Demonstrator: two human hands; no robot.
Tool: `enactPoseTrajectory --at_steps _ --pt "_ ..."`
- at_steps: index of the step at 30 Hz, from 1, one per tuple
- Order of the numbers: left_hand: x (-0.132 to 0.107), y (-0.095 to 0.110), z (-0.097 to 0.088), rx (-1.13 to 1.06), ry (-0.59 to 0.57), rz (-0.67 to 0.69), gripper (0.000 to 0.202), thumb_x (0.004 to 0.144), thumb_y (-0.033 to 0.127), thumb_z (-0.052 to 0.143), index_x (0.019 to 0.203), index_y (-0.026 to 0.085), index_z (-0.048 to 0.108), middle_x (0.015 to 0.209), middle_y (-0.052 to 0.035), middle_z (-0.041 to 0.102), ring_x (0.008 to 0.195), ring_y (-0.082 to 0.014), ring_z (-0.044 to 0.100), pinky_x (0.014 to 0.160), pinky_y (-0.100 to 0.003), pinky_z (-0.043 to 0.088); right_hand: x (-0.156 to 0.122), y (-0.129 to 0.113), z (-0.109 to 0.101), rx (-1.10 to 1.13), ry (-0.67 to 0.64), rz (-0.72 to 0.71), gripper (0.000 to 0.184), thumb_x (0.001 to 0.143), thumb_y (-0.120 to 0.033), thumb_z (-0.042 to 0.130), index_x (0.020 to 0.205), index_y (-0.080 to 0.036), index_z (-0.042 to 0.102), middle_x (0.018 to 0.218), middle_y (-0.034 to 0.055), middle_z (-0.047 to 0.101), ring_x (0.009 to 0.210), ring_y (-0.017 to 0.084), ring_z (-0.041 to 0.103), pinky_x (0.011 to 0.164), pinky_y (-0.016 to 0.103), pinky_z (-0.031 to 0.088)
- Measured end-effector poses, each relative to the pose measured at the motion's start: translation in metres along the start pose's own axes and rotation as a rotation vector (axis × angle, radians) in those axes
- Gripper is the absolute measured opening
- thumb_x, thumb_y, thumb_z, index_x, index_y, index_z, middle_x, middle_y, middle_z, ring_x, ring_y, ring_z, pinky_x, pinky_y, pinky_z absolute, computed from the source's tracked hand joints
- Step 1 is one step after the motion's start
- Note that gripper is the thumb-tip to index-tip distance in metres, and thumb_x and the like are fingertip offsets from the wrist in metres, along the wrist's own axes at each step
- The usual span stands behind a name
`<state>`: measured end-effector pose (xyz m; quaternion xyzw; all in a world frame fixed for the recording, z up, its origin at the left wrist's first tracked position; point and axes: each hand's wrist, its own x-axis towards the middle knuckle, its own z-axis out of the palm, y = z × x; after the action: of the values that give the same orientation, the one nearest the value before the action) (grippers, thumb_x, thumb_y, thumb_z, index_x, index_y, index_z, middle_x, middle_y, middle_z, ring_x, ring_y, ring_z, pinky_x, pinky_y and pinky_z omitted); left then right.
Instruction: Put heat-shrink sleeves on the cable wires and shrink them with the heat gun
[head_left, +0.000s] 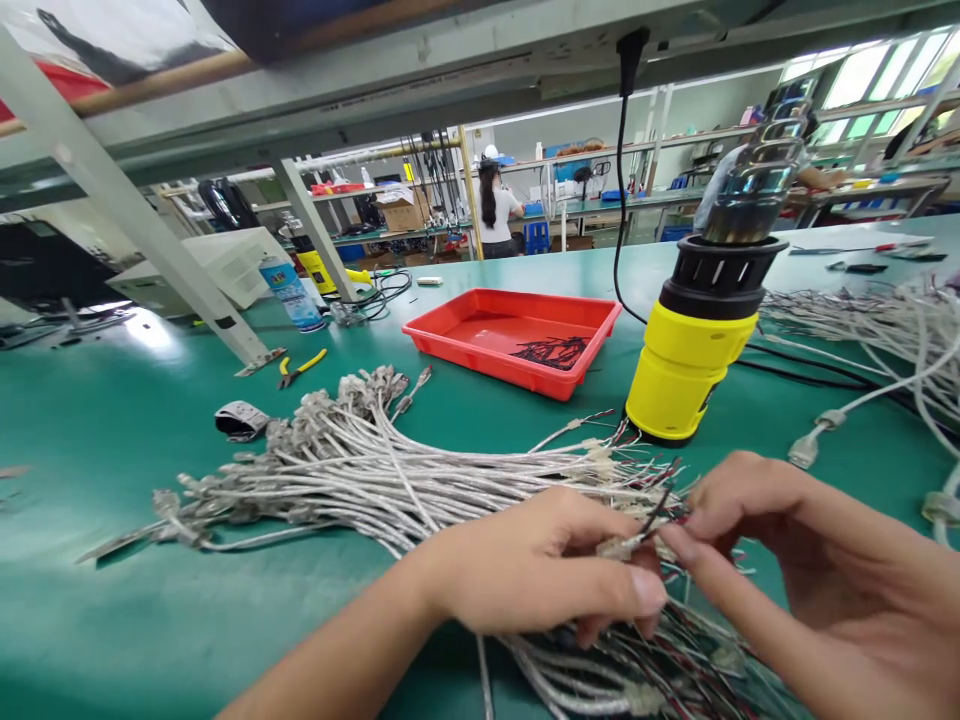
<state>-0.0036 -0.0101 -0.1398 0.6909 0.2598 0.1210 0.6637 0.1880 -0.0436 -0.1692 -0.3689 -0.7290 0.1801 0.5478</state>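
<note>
My left hand [555, 570] is closed around the end of a cable [619, 547], thumb and fingers near its clear strain relief. Thin dark and red wires come out of that end. My right hand [787, 560] pinches at those wires with thumb and forefinger; a dark strand [658, 508] stands up between the hands. Beneath and behind them lies a thick bundle of silver-white cables [420, 475], with clear plugs at the left and bare coloured wire ends at the right. The fingertips partly hide the wires.
A red tray [487, 363] with short black pieces [555, 352] stands behind the bundle. Right of it rises a yellow heat gun [686, 365], nozzle up. More cables [885, 330] lie at the right. Yellow-handled cutters [301, 370] and a spray can [292, 293] are at the left.
</note>
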Motion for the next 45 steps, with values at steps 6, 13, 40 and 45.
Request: enactPoseTrajectory --at_steps 6,13,40,45 --pt "-0.004 0.005 -0.003 0.222 0.219 0.119 0.039 0.101 0.038 0.03 0.069 0.017 0.037 0.065 0.0033 0.039 0.061 -0.0096 0.036 0.061 -0.023 0.032 0.0 -0.005 0.009 -0.143 -0.225 -0.245 0.028 0.077 0.0 0.05 0.065 -0.02 0.033 0.054 -0.0071 0.043 0.047 0.005 0.041 0.046 0.017 0.033" --pt "0.006 -0.01 0.009 0.088 0.291 0.142 0.053 0.085 0.049 0.061 0.06 0.017 0.028 0.06 0.0051 0.02 0.057 -0.0082 0.017 0.052 -0.027 0.012 -0.003 -0.004 0.028 -0.176 -0.167 -0.362 0.026 0.075 0.0 0.047 0.057 -0.018 0.041 0.05 -0.0064 0.05 0.045 0.003 0.045 0.047 0.015 0.033" --pt "0.011 -0.009 0.01 0.407 0.349 0.179 0.021 0.09 0.025 0.047 0.073 0.014 0.054 0.067 0.0003 0.053 0.06 -0.0094 0.042 0.058 -0.021 0.033 0.01 0.005 0.016 0.66 -0.04 0.722 0.025 0.073 -0.046 0.078 0.073 -0.021 0.075 0.058 0.0004 0.059 0.048 0.007 0.048 0.045 0.016 0.041" --pt "0.013 -0.013 0.011 0.335 0.28 0.187 0.022 0.094 0.026 0.042 0.095 0.013 0.061 0.079 -0.0015 0.06 0.064 -0.0093 0.049 0.065 -0.02 0.04 0.015 0.001 0.014 0.634 -0.114 0.663 0.029 0.074 -0.043 0.077 0.059 -0.019 0.071 0.058 0.0027 0.061 0.055 0.01 0.053 0.053 0.017 0.045"
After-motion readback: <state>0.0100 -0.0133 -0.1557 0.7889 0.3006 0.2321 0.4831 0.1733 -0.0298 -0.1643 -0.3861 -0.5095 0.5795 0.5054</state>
